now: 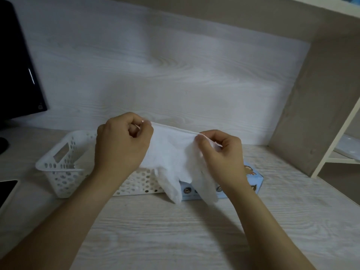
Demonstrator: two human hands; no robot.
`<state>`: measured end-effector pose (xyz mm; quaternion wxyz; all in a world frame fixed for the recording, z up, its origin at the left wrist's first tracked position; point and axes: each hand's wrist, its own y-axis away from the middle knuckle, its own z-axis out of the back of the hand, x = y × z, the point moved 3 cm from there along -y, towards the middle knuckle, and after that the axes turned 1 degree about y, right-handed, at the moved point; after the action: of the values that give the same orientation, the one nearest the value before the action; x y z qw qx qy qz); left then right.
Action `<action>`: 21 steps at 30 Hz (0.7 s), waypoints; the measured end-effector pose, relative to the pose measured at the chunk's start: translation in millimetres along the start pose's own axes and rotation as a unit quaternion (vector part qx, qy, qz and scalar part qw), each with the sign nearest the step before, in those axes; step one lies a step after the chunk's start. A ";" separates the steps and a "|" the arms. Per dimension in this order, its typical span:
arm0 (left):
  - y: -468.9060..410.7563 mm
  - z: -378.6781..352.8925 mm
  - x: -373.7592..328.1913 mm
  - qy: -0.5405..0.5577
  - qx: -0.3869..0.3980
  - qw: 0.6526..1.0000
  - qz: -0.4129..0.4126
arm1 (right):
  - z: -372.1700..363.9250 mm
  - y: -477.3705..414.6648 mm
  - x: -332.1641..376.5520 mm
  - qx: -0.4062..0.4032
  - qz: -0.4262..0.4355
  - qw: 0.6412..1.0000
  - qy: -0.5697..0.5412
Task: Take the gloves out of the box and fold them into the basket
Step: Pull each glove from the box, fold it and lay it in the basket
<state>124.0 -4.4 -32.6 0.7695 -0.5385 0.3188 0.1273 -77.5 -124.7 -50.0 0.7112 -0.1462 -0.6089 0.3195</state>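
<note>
A thin white glove [171,151] hangs stretched in the air between my hands, cuff edge up, fingers dangling down. My left hand [121,141] pinches the cuff's left corner and my right hand [220,152] pinches its right corner. Behind and below sits a white perforated plastic basket [62,164], partly hidden by my left hand and the glove. To its right lies the light blue glove box [253,178], mostly hidden behind the glove and my right wrist.
The pale wood-grain desk [175,230] spreads out in front. A dark monitor [17,71] stands at the far left, a dark flat device [5,190] lies at the left edge. A shelf side panel [315,106] rises on the right.
</note>
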 end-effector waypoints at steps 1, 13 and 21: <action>-3.2 1.8 4.0 -0.007 0.007 1.000 0.002 | -4.0 -1.8 -0.6 -0.010 0.003 0.999 0.037; -30.4 35.3 49.9 -0.034 0.072 0.991 0.106 | -68.5 -42.7 23.6 0.049 0.131 0.914 0.382; -30.9 44.8 61.9 -0.099 0.149 0.970 0.166 | -108.6 -60.4 27.4 0.148 0.168 0.880 0.418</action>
<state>203.8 15.2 -38.6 0.8368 -0.3424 0.3410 0.2573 44.9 -133.2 -16.2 0.8484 -0.2595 -0.1670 0.4301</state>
